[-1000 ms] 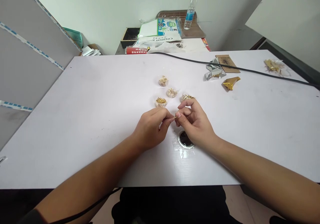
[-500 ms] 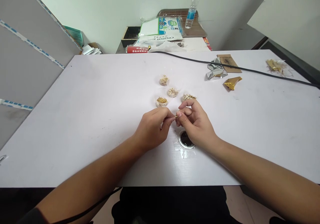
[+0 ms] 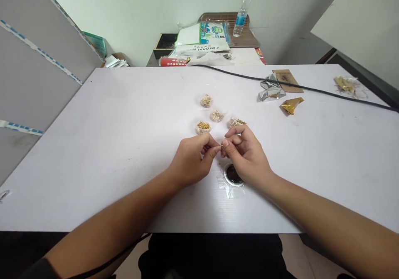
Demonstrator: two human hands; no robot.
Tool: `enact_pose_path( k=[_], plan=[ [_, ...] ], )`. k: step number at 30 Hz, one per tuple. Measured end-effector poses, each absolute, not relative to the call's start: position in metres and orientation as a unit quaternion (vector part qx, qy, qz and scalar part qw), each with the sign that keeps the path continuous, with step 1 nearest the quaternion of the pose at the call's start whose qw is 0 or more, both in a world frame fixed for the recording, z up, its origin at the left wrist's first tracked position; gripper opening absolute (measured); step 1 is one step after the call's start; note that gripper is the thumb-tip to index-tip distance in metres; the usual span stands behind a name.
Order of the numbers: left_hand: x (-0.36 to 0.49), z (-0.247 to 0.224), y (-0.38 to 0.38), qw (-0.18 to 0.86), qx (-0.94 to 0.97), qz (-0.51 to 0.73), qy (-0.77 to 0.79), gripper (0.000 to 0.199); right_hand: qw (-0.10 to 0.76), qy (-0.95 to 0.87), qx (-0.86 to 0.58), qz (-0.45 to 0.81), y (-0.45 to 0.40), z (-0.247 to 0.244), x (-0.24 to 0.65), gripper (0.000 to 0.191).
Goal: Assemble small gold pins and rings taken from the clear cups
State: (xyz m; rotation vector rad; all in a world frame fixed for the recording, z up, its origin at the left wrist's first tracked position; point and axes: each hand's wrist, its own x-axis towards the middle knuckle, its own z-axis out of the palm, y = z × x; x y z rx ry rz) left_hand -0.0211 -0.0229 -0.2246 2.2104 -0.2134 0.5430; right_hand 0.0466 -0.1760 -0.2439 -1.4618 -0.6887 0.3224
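Between my two hands, thumbs and forefingers pinch a tiny thin gold-coloured pin [image 3: 221, 146]. My left hand [image 3: 195, 158] closes on its left end and my right hand [image 3: 245, 152] on its right end. Just beyond the fingers, small clear dishes hold gold-coloured pieces: one dish [image 3: 203, 127] near my left hand, another dish [image 3: 237, 123] partly behind my right fingers. A middle dish [image 3: 217, 116] and a far dish [image 3: 206, 101] stand farther back. Under my right hand lies a round dark pad with a silver rim [image 3: 233, 175], partly covered by the palm.
A black cable [image 3: 233, 75] crosses the table's far side. Silver foil [image 3: 270, 94], a gold foil piece [image 3: 292, 105], brown cardboard [image 3: 288, 81] and a clear bag of gold bits [image 3: 347, 86] lie at the back right. A water bottle [image 3: 241, 17] stands behind the table.
The view has shifted slightly. Both hands stay together, pinching the thin gold pin, with only slight finger movement.
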Motion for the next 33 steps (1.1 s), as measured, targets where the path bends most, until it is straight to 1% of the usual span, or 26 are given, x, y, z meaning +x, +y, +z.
enact_pose_path(
  k=[5,11,14,20,28,33],
  plan=[
    [-0.0216,-0.2262,-0.0225,0.431,0.88,0.188,-0.062,0.012,0.662,-0.312,-0.669,0.131,-0.1768,-0.2451,0.0474,0.013],
    [-0.0194,-0.2243,-0.0225,0.501,0.857,0.118,0.0,0.015,0.644,-0.324,-0.681,0.13,-0.1778,-0.2429,0.0494,0.013],
    [-0.0185,-0.2236,-0.0221,0.514,0.852,0.096,0.012,0.015,0.636,-0.333,-0.684,0.126,-0.1781,-0.2433,0.0506,0.012],
    [-0.0191,-0.2243,-0.0205,0.489,0.868,0.086,0.014,0.016,0.597,-0.353,-0.71,0.121,-0.1803,-0.2454,0.0536,0.01],
    [-0.0199,-0.229,-0.0205,0.425,0.892,0.148,-0.041,0.016,0.545,-0.368,-0.746,0.105,-0.181,-0.2466,0.0549,0.008],
    [-0.0197,-0.2331,-0.0213,0.396,0.899,0.177,-0.057,0.017,0.54,-0.365,-0.751,0.104,-0.179,-0.245,0.0535,0.007]
  ],
)
